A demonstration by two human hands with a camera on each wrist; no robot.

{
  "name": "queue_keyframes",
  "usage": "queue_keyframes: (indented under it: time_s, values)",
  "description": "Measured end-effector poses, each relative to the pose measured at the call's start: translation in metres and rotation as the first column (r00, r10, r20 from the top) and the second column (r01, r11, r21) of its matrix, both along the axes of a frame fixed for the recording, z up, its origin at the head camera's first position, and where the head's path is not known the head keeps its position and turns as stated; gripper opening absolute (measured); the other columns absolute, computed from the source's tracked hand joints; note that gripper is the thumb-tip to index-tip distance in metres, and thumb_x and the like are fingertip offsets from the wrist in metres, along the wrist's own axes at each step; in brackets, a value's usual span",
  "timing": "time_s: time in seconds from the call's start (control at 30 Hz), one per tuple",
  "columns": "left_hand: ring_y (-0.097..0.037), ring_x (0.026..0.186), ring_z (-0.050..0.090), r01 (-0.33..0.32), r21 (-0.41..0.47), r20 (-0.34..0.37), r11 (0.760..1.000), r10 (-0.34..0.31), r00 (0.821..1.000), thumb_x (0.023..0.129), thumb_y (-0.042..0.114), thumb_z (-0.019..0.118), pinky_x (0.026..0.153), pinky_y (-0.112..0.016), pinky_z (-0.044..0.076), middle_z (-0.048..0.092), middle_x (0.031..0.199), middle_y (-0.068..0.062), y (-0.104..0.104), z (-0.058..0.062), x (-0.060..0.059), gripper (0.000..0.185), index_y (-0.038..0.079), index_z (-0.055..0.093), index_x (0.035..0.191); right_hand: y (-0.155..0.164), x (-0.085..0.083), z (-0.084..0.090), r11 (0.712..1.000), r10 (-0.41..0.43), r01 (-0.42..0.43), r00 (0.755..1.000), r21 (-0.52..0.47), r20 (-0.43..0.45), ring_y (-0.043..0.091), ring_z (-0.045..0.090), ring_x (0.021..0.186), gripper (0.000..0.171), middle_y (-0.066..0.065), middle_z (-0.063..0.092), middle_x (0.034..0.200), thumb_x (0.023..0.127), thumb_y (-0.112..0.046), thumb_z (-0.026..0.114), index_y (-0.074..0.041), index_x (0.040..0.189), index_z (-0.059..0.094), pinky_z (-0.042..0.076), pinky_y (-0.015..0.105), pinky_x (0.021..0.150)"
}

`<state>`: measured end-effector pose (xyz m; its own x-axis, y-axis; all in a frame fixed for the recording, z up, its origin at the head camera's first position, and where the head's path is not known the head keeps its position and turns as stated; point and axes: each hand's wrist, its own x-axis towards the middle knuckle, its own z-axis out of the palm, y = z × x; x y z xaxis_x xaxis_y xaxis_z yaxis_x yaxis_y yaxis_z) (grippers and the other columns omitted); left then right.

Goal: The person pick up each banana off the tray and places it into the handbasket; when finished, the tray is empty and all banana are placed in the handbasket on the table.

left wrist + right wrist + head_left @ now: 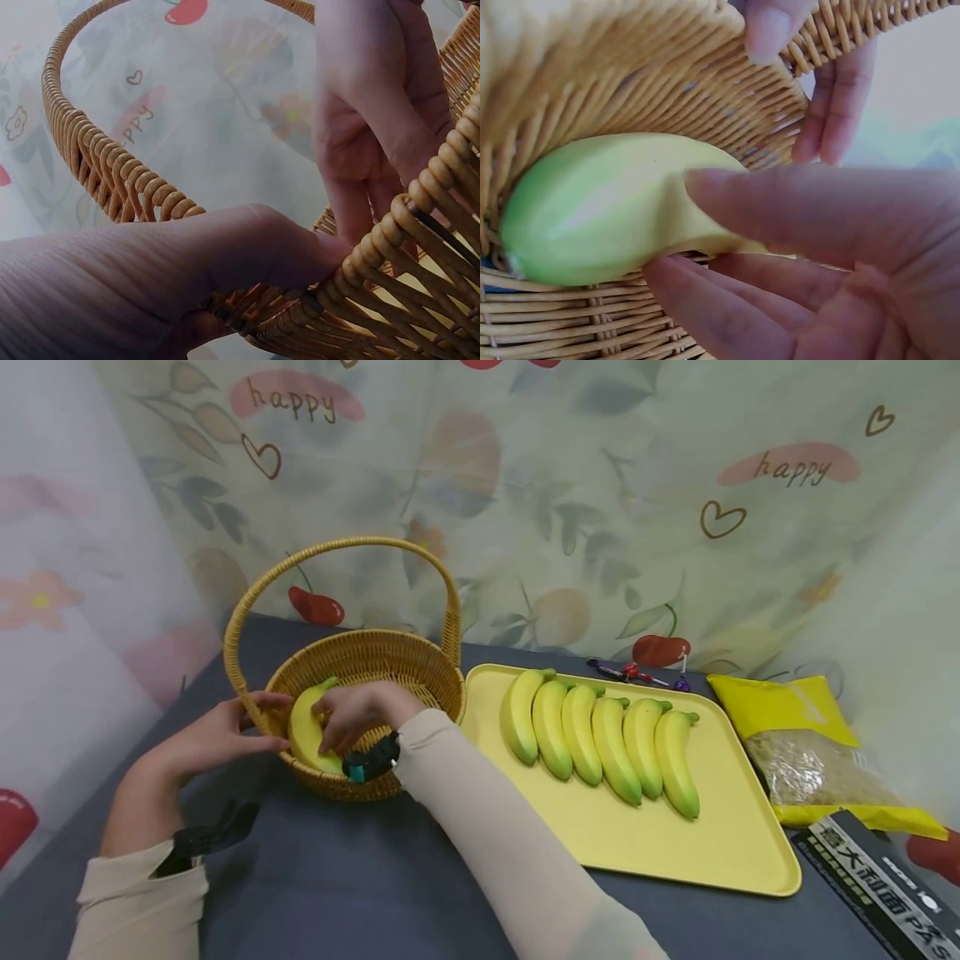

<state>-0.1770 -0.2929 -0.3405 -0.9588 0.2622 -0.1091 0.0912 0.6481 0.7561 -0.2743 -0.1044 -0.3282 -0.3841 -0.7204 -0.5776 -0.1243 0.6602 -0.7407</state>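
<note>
In the head view a round wicker basket point(375, 652) with a tall arched handle stands on the left. My left hand point(217, 739) grips its left rim beside the foot of the handle; in the left wrist view the thumb point(262, 244) presses on the rim, while the other fingers are mostly hidden outside the wall. Inside the basket lies one yellow banana point(306, 727) with a green end, against the left wall. My right hand point(363, 710) reaches in and pinches it. The right wrist view shows the thumb on top of the banana point(607, 210) and fingertips along its lower side.
Right of the basket, a yellow tray point(720, 852) holds several bananas point(615, 743) in a row. Small wrapped sweets point(630, 672) lie behind it. A yellow bag with a see-through window point(810, 760) and a black pasta box point(885, 885) lie at far right. Patterned curtain hangs behind.
</note>
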Motion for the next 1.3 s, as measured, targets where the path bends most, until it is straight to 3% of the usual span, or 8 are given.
queue_keyframes:
  time_s: [0.07, 0.13, 0.23, 0.33, 0.63, 0.93, 1.23, 1.3]
  values:
    - [-0.041, 0.124, 0.04, 0.0, -0.001, -0.002, 1.0, 0.0, 1.0, 0.089, 0.029, 0.063, 0.093, -0.052, 0.039, 0.045, 0.134, -0.025, 0.0, 0.0, 0.0, 0.063, -0.001, 0.036, 0.138, 0.001, -0.002, -0.004, 0.999, 0.001, -0.002, 0.999, -0.033, -0.036, 0.011, 0.058, 0.083, 0.037, 0.006, 0.054, 0.108, 0.087, -0.003, 0.062, 0.001, 0.121, 0.051, 0.05, 0.022, 0.072]
    - [-0.04, 0.124, 0.041, -0.001, -0.005, -0.004, 1.0, 0.001, 1.0, 0.089, 0.029, 0.063, 0.093, -0.05, 0.04, 0.045, 0.134, -0.024, 0.0, 0.0, -0.001, 0.063, -0.001, 0.036, 0.138, 0.002, -0.004, -0.009, 0.998, -0.018, 0.014, 0.998, -0.061, -0.052, 0.013, 0.056, 0.07, 0.01, 0.006, 0.053, 0.083, 0.087, -0.003, 0.062, 0.002, 0.094, 0.056, 0.049, 0.022, 0.065]
    - [-0.04, 0.123, 0.041, 0.001, -0.006, -0.006, 1.0, -0.001, 1.0, 0.089, 0.028, 0.063, 0.092, -0.049, 0.04, 0.045, 0.134, -0.025, 0.0, -0.001, -0.001, 0.064, -0.001, 0.035, 0.139, 0.002, -0.004, -0.015, 0.993, -0.07, 0.067, 0.997, -0.096, -0.031, 0.014, 0.056, 0.062, 0.023, 0.006, 0.052, 0.068, 0.087, -0.003, 0.062, -0.003, 0.07, 0.047, 0.05, 0.022, 0.06]
    - [-0.04, 0.122, 0.042, -0.002, -0.012, -0.004, 1.0, 0.001, 1.0, 0.089, 0.029, 0.063, 0.091, -0.048, 0.041, 0.045, 0.134, -0.025, 0.0, 0.0, -0.001, 0.064, -0.001, 0.035, 0.139, 0.002, -0.003, -0.017, 0.986, -0.113, 0.111, 0.994, -0.123, -0.008, 0.015, 0.059, 0.062, 0.027, 0.006, 0.054, 0.067, 0.087, -0.001, 0.062, -0.005, 0.066, 0.045, 0.052, 0.023, 0.06]
    - [-0.041, 0.124, 0.039, -0.008, -0.02, -0.002, 1.0, 0.008, 1.0, 0.089, 0.028, 0.063, 0.092, -0.051, 0.039, 0.045, 0.134, -0.025, -0.001, 0.003, 0.002, 0.064, -0.001, 0.035, 0.139, 0.0, 0.001, -0.012, 0.987, -0.112, 0.103, 0.991, -0.12, -0.069, 0.014, 0.058, 0.059, 0.028, 0.003, 0.045, 0.06, 0.087, -0.001, 0.062, -0.005, 0.064, 0.046, 0.051, 0.022, 0.059]
    - [-0.039, 0.123, 0.042, 0.013, -0.01, -0.021, 1.0, -0.013, 1.0, 0.089, 0.026, 0.063, 0.09, -0.044, 0.042, 0.047, 0.133, -0.025, 0.0, -0.001, -0.001, 0.062, -0.002, 0.036, 0.138, 0.005, -0.001, -0.005, 0.995, -0.079, 0.071, 0.991, -0.072, -0.11, 0.022, 0.066, 0.075, 0.021, 0.011, 0.063, 0.076, 0.088, -0.004, 0.062, 0.0, 0.069, 0.054, 0.055, 0.032, 0.072]
    - [-0.042, 0.125, 0.038, 0.009, -0.004, -0.001, 1.0, -0.009, 1.0, 0.089, 0.029, 0.063, 0.093, -0.051, 0.039, 0.043, 0.136, -0.026, 0.001, 0.002, 0.0, 0.065, -0.002, 0.035, 0.139, 0.018, 0.0, 0.008, 0.988, -0.088, 0.073, 0.99, -0.136, -0.108, 0.018, 0.062, 0.076, 0.025, 0.007, 0.054, 0.073, 0.088, -0.007, 0.063, -0.004, 0.066, 0.051, 0.055, 0.034, 0.077]
    - [-0.043, 0.126, 0.037, 0.004, -0.005, 0.005, 1.0, -0.004, 1.0, 0.089, 0.03, 0.063, 0.093, -0.053, 0.038, 0.043, 0.136, -0.026, 0.001, 0.003, 0.0, 0.066, -0.001, 0.034, 0.139, 0.023, -0.001, 0.011, 0.985, -0.085, 0.065, 0.988, -0.161, -0.126, 0.018, 0.062, 0.079, 0.018, 0.009, 0.056, 0.081, 0.087, -0.009, 0.064, -0.002, 0.072, 0.056, 0.054, 0.036, 0.081]
